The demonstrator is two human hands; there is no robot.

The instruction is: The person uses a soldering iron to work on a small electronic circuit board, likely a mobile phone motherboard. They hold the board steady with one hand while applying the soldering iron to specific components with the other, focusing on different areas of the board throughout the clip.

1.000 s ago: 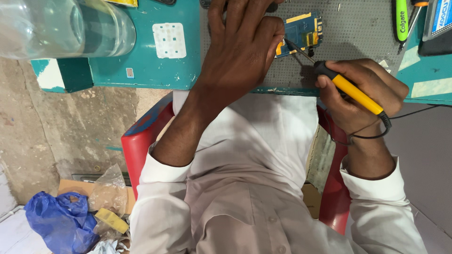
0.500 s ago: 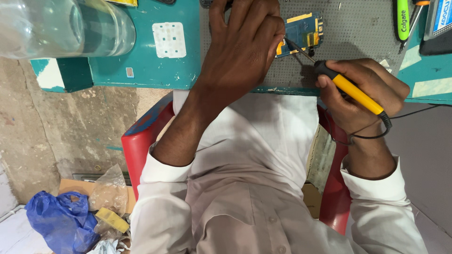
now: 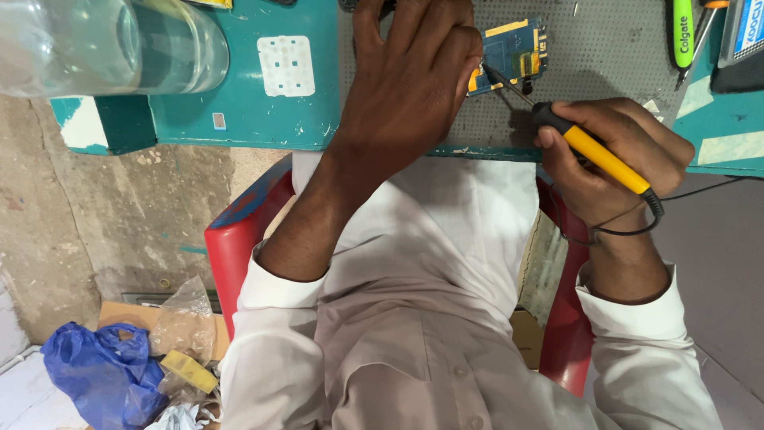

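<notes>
Nothing moved, left hand [image 3: 410, 84] fingers pressing circuit board [image 3: 509, 54], right hand [image 3: 613, 159] clenching soldering iron [image 3: 593, 150]

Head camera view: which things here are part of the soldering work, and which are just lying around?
In use:
left hand on circuit board
right hand holding soldering iron
grey mat

Lying about:
clear jar
green tube
white keypad
blue bag

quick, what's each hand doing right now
left hand: open, fingers pressing down the circuit board
right hand: closed, holding the soldering iron
</notes>
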